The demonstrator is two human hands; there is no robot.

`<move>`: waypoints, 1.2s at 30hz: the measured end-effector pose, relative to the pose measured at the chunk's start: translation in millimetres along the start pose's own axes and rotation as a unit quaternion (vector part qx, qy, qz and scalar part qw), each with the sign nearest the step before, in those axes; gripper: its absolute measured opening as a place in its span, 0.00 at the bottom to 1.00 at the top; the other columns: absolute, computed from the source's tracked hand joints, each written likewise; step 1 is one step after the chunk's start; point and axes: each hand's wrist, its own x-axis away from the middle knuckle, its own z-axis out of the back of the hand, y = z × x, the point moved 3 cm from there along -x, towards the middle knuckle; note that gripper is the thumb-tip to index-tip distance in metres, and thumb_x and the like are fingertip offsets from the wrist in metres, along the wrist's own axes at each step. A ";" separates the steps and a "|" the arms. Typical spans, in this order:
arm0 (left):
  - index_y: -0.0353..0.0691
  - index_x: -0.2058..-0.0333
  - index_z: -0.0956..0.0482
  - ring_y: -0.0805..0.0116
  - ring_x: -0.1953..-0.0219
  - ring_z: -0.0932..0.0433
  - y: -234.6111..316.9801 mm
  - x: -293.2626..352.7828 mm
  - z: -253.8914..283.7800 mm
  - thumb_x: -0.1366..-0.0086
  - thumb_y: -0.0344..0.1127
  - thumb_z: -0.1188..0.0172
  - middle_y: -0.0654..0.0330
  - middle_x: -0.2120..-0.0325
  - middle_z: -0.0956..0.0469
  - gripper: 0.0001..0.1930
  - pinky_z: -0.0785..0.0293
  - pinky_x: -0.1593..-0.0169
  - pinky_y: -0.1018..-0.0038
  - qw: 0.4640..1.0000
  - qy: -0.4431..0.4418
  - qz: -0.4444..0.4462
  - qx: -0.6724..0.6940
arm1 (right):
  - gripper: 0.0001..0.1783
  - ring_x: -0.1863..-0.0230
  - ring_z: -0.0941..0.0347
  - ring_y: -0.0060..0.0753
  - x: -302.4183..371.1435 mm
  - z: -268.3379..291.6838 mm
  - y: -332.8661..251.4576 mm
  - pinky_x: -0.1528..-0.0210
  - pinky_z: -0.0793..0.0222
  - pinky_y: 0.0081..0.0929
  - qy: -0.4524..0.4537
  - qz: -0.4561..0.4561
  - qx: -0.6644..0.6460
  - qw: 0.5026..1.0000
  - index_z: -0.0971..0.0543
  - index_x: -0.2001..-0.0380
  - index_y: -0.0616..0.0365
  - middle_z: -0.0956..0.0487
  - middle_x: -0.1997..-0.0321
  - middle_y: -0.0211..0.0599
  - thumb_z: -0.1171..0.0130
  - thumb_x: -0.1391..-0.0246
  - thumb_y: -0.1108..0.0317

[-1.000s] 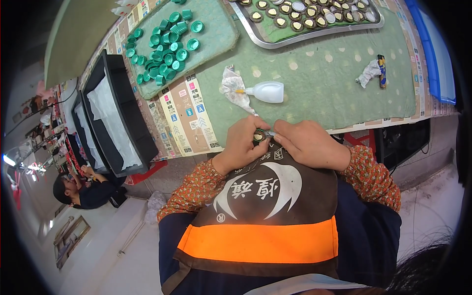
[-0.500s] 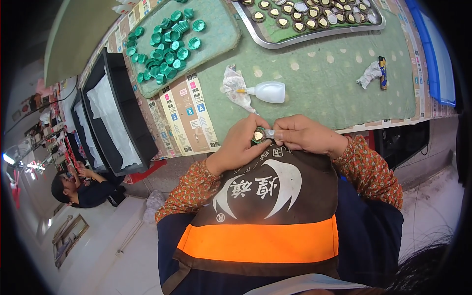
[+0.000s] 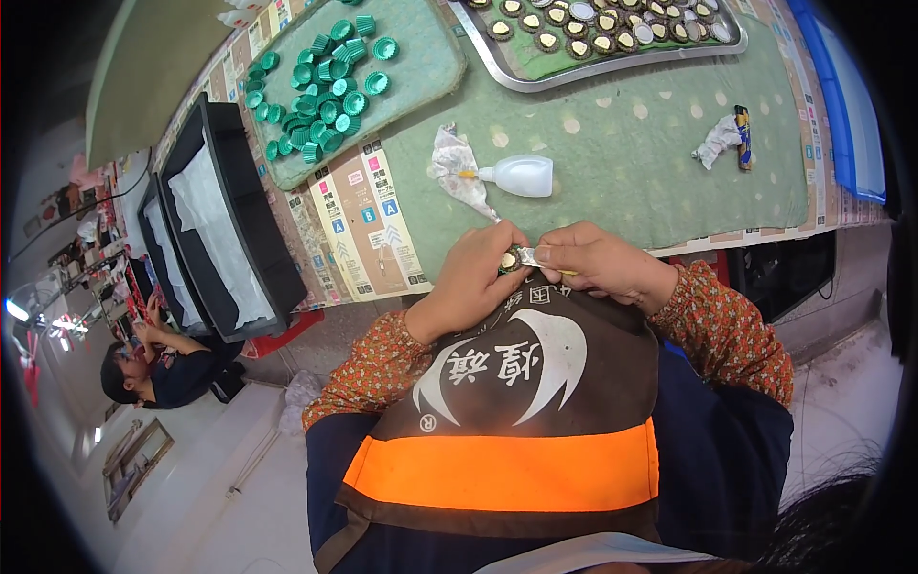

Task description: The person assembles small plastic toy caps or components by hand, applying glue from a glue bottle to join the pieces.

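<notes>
Just above my apron, both hands meet near the table's front edge. My left hand (image 3: 480, 270) is closed on a small round fluted cup (image 3: 509, 259), dark at the rim with a cream-coloured middle. My right hand (image 3: 602, 263) pinches a small flat metal blade (image 3: 527, 256), its tip against the cup's edge. A thin yellow end shows under the right fingers and seems part of the same tool. Beyond the hands, a translucent squeeze bottle (image 3: 523, 176) with a yellow nozzle lies on the green cloth (image 3: 612, 182), its nozzle on a crumpled tissue (image 3: 455, 153).
Many green fluted cups (image 3: 330, 86) lie on a padded board at the far left. A metal tray (image 3: 574, 81) of dark, cream-centred pieces stands at the back. A tissue-wrapped black-and-yellow stick (image 3: 744, 139), a blue bin (image 3: 854, 115) and black trays (image 3: 253, 220) flank them. A person (image 3: 177, 368) sits at left.
My right hand has turned slightly, and the tool's yellow end now shows beneath its fingers. The cup has tilted and moved a little right in my left hand.
</notes>
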 end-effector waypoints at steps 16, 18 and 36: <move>0.41 0.57 0.27 0.52 0.63 0.25 4.8 1.5 -2.4 0.42 0.30 0.33 0.55 0.65 0.25 0.16 0.31 0.59 0.66 0.986 0.091 0.082 0.112 | 0.15 0.76 0.42 0.12 33.9 6.1 -26.2 0.73 0.45 0.18 0.050 0.124 0.135 0.982 0.26 0.67 0.59 0.32 0.76 0.20 0.47 0.29 0.60; 0.40 0.58 0.26 0.53 0.65 0.24 11.9 0.2 3.9 0.41 0.30 0.33 0.55 0.65 0.25 0.14 0.29 0.62 0.67 0.987 0.093 0.108 0.073 | 0.12 0.76 0.36 0.28 43.2 22.3 -33.7 0.72 0.38 0.33 0.232 0.259 0.281 0.895 0.25 0.63 0.61 0.32 0.78 0.40 0.45 0.32 0.62; 0.51 0.51 0.18 0.62 0.68 0.28 27.4 -10.7 61.3 0.45 0.28 0.32 0.62 0.71 0.30 0.21 0.34 0.65 0.65 0.863 0.150 -0.057 -0.479 | 0.20 0.54 0.29 0.51 61.7 76.3 -39.4 0.54 0.31 0.45 0.550 0.230 0.565 0.570 0.25 0.45 0.56 0.27 0.56 0.44 0.39 0.42 0.70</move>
